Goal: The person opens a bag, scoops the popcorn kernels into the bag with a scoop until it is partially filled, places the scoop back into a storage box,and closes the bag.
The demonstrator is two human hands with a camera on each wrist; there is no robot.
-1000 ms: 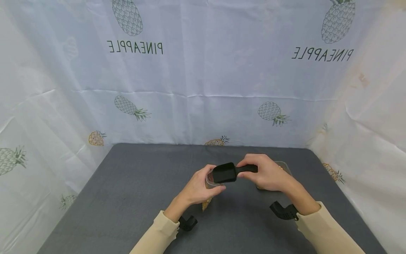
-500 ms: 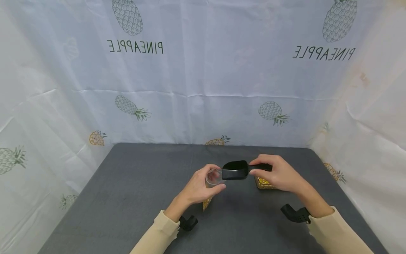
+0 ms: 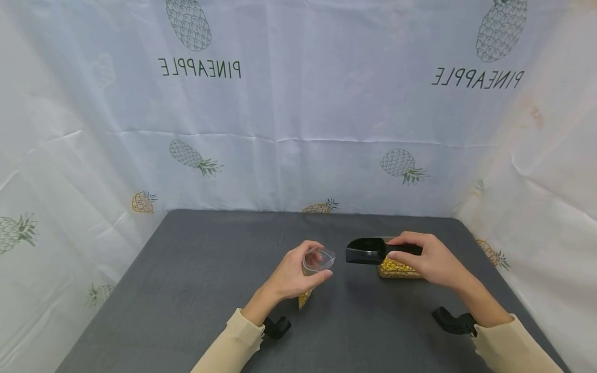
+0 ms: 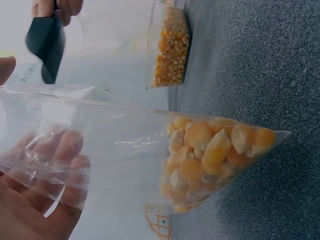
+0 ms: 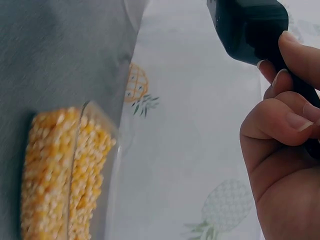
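Black scoop (image 3: 365,250) shifted right off clear bag (image 3: 316,261), right hand (image 3: 431,259) clamped on its handle, left hand (image 3: 294,277) pinching bag mouth at frame centre, corn tub (image 3: 396,268) lower right.

Both hands (image 3: 298,272) curled, apart.

Bag (image 3: 317,261) left — scoop (image 3: 366,250) over tray (image 3: 396,269) right.

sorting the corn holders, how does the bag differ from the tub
The bag is soft clear plastic, held off the table by the left hand; the tub is rigid and sits on the table. The bag's corn fills only its pointed bottom; the tub looks nearly full. Both are see-through and hold yellow corn kernels.
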